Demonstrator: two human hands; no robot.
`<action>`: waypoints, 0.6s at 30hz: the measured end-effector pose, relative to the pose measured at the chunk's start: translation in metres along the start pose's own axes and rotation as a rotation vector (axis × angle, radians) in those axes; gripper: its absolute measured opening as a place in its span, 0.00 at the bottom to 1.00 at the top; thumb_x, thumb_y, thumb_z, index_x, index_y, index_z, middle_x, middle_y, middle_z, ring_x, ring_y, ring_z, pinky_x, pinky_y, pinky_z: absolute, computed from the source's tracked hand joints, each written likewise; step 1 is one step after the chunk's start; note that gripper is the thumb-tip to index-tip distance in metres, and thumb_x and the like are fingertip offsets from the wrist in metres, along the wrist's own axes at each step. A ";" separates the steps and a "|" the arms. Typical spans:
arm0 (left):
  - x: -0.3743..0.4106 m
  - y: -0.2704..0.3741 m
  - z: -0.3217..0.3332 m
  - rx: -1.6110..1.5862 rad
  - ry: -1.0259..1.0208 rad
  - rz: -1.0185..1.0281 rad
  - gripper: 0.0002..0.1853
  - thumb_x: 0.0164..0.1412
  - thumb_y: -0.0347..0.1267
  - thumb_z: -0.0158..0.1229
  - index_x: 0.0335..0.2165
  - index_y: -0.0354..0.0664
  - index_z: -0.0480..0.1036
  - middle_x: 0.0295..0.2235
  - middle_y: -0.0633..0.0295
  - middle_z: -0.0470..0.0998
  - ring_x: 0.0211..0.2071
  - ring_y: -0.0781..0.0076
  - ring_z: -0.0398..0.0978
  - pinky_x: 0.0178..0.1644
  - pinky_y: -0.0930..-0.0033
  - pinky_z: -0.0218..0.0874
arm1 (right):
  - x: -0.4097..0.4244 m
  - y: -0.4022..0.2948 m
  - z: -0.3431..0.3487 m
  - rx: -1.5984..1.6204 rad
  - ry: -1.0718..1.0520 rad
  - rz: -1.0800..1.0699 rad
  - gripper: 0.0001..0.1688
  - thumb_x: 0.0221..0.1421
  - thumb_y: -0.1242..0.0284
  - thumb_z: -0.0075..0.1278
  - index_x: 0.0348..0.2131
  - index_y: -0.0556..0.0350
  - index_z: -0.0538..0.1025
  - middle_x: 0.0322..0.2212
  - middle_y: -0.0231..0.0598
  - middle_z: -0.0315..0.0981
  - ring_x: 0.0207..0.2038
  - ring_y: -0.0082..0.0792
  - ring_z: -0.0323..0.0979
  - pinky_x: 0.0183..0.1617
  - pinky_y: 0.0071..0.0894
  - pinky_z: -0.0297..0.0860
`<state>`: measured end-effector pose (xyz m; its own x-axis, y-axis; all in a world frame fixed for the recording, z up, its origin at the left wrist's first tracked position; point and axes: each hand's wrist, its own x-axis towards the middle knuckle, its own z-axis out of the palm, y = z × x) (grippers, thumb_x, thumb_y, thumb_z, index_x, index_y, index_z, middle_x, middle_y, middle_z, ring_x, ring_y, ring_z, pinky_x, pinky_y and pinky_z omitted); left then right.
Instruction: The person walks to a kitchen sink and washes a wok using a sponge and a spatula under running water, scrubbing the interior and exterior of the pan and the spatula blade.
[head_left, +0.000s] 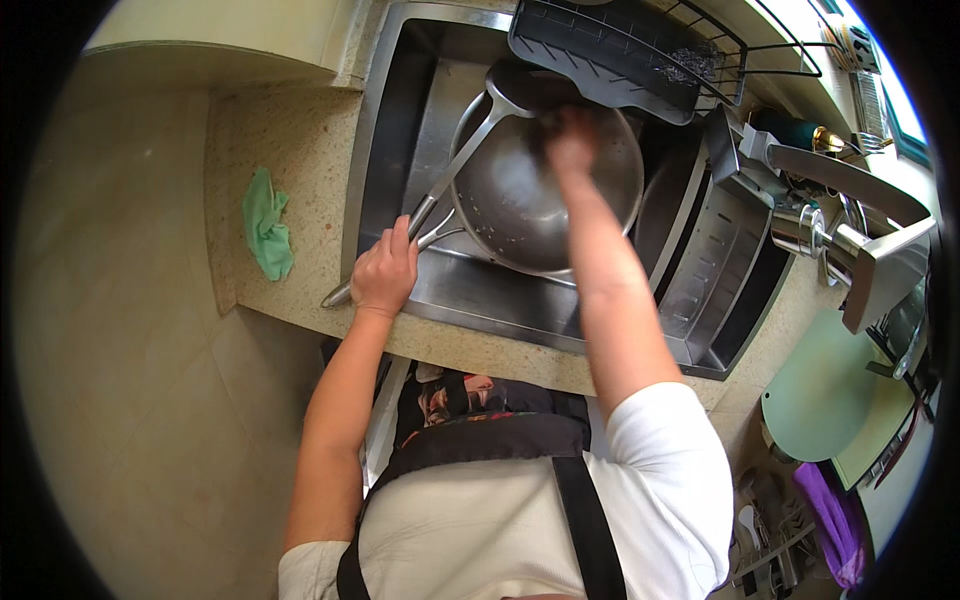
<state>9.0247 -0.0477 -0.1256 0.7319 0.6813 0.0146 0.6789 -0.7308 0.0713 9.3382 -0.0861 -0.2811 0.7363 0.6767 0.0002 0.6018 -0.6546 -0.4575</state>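
Note:
A metal wok (517, 202) with bits of residue on its inner wall lies in the stainless steel sink (465, 289). My left hand (386, 270) is closed around the handle of a metal wok spatula (470, 146), close beside the wok's handle (439, 231); whether it grips that too, I cannot tell. The spatula's blade rests over the wok's far rim. My right hand (571, 139), blurred, reaches inside the far part of the wok. Its fingers are over a dark, blurred patch, and what they hold, if anything, is unclear.
A black dish rack (600, 52) overhangs the sink's far side, with a steel wool scrubber (694, 64) in it. The faucet (847, 165) juts in from the right. A green cloth (266, 225) lies on the left counter. Green cutting boards (817, 390) stand at right.

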 end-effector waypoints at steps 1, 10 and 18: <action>0.004 0.001 0.001 0.004 0.001 0.010 0.23 0.53 0.35 0.56 0.48 0.43 0.65 0.26 0.64 0.72 0.24 0.67 0.74 0.26 0.68 0.66 | -0.011 -0.027 0.015 0.126 0.055 0.061 0.19 0.42 0.73 0.51 0.38 0.53 0.73 0.38 0.50 0.71 0.44 0.51 0.68 0.46 0.44 0.66; -0.008 -0.005 0.000 0.001 0.002 -0.039 0.23 0.54 0.36 0.56 0.48 0.44 0.65 0.26 0.63 0.72 0.24 0.67 0.74 0.27 0.68 0.66 | -0.039 0.042 -0.086 -0.824 -0.630 -0.504 0.15 0.49 0.68 0.47 0.38 0.49 0.76 0.42 0.34 0.72 0.49 0.36 0.66 0.52 0.43 0.60; -0.005 -0.007 0.003 0.007 0.001 -0.038 0.23 0.53 0.35 0.56 0.48 0.44 0.65 0.26 0.63 0.72 0.25 0.67 0.74 0.27 0.69 0.66 | -0.042 0.052 -0.079 -1.146 -0.605 -0.666 0.20 0.54 0.67 0.41 0.45 0.50 0.76 0.54 0.35 0.61 0.57 0.39 0.54 0.61 0.46 0.47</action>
<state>9.0164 -0.0457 -0.1293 0.7057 0.7084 0.0133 0.7063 -0.7049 0.0652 9.3631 -0.1751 -0.2343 0.1617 0.8020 -0.5750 0.8975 0.1227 0.4235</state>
